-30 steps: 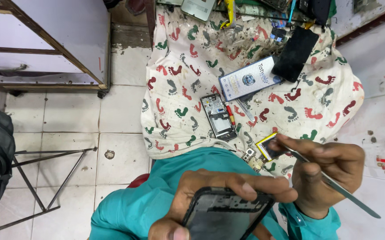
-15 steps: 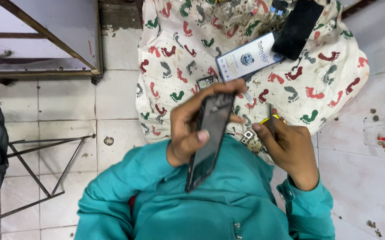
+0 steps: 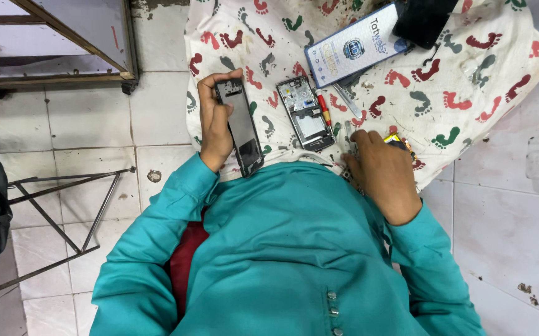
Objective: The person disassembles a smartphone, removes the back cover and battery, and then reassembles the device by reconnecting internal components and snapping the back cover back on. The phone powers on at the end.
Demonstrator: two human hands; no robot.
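The left hand (image 3: 215, 121) is clamping a flat, glossy black phone (image 3: 239, 126) between thumb and curled fingers over the footprint-patterned cloth (image 3: 468, 74), while the right hand (image 3: 382, 173) is lying there, fingers together.

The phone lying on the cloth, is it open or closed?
Open: the phone lies on the cloth with its cover off, inner frame and parts showing.

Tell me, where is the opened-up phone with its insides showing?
In the head view, the opened phone lies on the footprint cloth, between the left hand and the right hand.
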